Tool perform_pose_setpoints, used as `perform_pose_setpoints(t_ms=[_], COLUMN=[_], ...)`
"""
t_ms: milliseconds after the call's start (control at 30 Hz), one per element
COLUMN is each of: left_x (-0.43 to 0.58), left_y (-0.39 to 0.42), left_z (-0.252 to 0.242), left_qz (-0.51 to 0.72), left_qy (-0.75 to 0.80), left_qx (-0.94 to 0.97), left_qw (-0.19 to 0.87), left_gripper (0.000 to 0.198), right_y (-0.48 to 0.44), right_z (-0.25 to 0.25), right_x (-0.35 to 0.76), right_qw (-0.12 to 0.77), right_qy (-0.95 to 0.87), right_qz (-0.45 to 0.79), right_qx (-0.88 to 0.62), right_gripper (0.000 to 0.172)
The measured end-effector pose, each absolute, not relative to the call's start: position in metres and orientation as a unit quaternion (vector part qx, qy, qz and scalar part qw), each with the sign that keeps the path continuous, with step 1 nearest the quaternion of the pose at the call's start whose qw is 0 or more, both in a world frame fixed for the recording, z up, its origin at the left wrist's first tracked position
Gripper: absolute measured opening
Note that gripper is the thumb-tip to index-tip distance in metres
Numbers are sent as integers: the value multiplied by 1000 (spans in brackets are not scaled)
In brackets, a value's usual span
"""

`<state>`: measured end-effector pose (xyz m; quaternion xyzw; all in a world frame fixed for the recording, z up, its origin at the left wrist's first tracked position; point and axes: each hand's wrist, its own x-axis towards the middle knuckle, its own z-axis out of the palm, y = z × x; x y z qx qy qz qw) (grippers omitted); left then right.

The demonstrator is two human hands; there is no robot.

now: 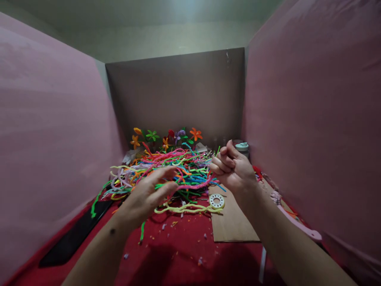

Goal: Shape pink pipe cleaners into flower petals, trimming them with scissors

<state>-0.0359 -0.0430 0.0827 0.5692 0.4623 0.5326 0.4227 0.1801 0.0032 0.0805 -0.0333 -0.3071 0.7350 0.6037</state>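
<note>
At the lower edge: left forearm (98,242) and right forearm (285,234), both cut off by the frame. Beside the right forearm: white strip (262,264), upper end hidden. Beneath: red cloth (162,256), strewn with scraps too small to identify. At left: dark flat object (74,234), hard to make out. Left hand (150,188): thumb and fingers parted; contact with strand impossible to tell. Right hand (233,165): fingers curled tight, apparently around pink strand (195,186); gripped end hidden. Position of pink strand: between both hands, in front of the pile. Below the right hand: cardboard (226,230), partly covered by the right forearm, bearing white ring (211,201) near its left edge. Beyond: pile of coloured strands (175,161), partly hidden by the left hand. Behind the right hand: jar with teal lid (242,146), lower part hidden, contents indiscernible. Farther back: fuzzy flowers (195,134), lower stems hidden. Farthest: grey panel (178,91).
</note>
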Motion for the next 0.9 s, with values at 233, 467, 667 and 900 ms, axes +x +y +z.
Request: perform_pose_setpoints(t_ms=[233,467,667,900], left_x=[-7,13,28,26], left_y=[-44,-67,-75,-73], left_z=[46,11,-19,-23], left_qz=[363,396,410,413], left_qy=[456,499,479,460], left_qx=[606,618,576,533], left_qw=[541,460,520,578], left_gripper=[21,26,26,25], right_y=[11,33,47,52], right_z=[79,64,53,50], right_x=[177,179,170,173], right_qw=[586,602,604,583], right_qy=[-300,-156,-80,-101], right_qz=[752,779,778,789], right_qx=[-21,-81,-151,-167], right_gripper=[50,49,47,46])
